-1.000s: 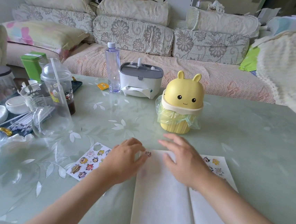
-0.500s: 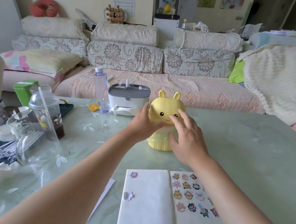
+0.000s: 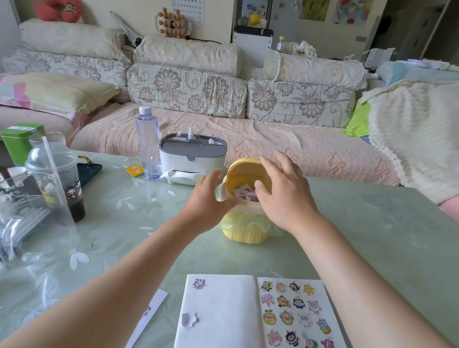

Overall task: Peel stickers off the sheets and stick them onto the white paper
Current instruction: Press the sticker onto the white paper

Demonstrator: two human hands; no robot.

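Over at the bin, left hand seems to steady the rim (can't tell its grip) while right hand hovers spread above, probably dumping scraps, paper and sticker sheet lying nearer the person.

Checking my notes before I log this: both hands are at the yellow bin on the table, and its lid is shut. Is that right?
Not quite. The head view shows the lid tipped back open, with scraps showing inside the yellow bin. The left hand and right hand are indeed both at it, on the table.
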